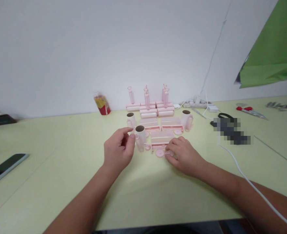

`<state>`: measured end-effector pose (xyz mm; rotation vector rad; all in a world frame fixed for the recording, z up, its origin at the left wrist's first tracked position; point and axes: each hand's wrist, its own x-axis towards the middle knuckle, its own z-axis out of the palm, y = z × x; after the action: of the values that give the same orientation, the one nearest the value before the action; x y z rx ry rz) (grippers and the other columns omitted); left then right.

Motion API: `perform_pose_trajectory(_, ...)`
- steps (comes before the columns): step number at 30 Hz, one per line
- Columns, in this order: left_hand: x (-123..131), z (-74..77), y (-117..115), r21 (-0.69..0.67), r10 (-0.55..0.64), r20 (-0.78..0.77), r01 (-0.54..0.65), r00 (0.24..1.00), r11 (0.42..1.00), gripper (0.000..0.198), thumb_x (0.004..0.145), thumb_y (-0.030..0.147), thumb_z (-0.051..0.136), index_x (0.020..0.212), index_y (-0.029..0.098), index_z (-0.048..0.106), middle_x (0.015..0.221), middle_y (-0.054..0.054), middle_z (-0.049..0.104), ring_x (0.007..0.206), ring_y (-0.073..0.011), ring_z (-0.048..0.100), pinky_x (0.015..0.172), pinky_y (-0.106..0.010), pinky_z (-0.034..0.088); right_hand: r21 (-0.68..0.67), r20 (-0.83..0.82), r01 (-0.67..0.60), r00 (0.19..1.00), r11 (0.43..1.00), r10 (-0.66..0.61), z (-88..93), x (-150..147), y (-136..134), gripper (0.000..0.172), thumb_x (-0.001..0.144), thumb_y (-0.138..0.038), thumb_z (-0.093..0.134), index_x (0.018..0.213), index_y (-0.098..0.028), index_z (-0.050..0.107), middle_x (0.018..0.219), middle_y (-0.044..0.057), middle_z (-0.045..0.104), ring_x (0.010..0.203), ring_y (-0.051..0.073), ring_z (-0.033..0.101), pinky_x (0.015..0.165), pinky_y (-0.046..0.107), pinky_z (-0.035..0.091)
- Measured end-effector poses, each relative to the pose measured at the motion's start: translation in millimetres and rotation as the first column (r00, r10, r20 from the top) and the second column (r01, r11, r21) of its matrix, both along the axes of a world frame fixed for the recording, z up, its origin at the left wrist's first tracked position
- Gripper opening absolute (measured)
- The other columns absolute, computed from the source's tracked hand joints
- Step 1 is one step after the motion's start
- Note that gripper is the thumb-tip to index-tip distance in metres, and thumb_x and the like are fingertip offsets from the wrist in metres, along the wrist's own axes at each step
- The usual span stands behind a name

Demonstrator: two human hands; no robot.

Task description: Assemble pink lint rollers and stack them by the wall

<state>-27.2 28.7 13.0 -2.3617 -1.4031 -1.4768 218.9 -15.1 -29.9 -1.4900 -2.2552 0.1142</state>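
Observation:
My left hand [120, 146] hovers beside a white roll with a brown cardboard core [141, 133]; its thumb and index finger are apart and nothing shows between them. A translucent pink cylinder [139, 143] leans against that roll. Over on the right, the fingers of my right hand [184, 156] are closed around a small pale pink piece [169, 152], partly hidden by them. Close to these fingertips lies a round pink disc [160, 153]. Just behind is an open pink case with a translucent cover [162, 138], and a small pink part [147, 147] sits to its left.
Two more open pink cases [149, 123] and further white rolls [185, 118] stand behind. Closed pink rollers [148, 113] and upright pink cylinders [147, 100] line the wall. A bottle [102, 104], a phone [5, 167], scissors [252, 112] and a white cable [243, 175] surround them.

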Motion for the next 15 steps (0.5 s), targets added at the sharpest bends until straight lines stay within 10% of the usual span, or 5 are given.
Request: perform_pose_trajectory(15,11.0,-0.6,1.7,0.168,-0.004,-0.262,0.05,0.965,0.985,0.027,0.085,0.023,0.063,0.111,0.023,0.068,0.132,-0.013,0.05,0.123,-0.0304,0.046,0.104,-0.051,0.036,-0.133,0.066,-0.026,0.997,0.991,0.035,3.9,-1.4,-2.6,0.02,0.092,-0.026,0.049,0.091,-0.018,0.067,0.088,0.006,0.067,0.085,0.021,0.059,0.074,0.03,0.038)
